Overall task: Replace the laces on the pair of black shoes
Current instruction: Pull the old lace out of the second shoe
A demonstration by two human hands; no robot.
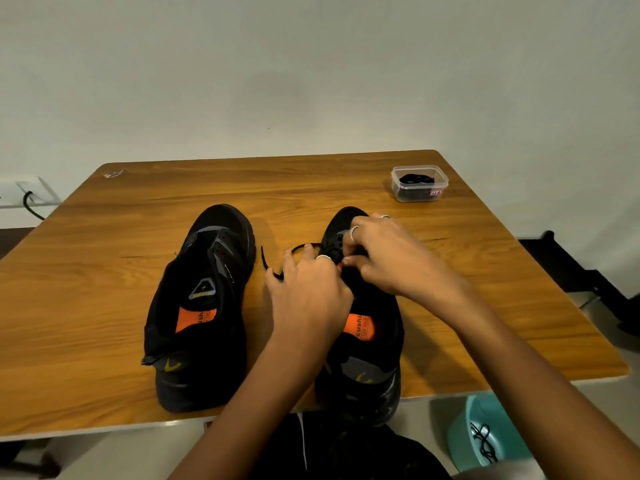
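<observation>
Two black shoes with orange insoles stand side by side on the wooden table [104, 271], toes pointing away. The left shoe [204, 299] has no lace in its eyelets. Over the eyelets of the right shoe [367, 341], my left hand [308, 292] and my right hand [384, 254] meet, both with fingers curled and pinching a black lace [273, 265]. A loop of that lace curves out to the left between the shoes. My hands hide the lacing itself.
A clear plastic tub [419, 183] with black laces inside sits at the table's back right. Below the table's right front edge stands a teal bowl [485, 434] holding black laces. A wall socket with a cable [31, 202] is at far left.
</observation>
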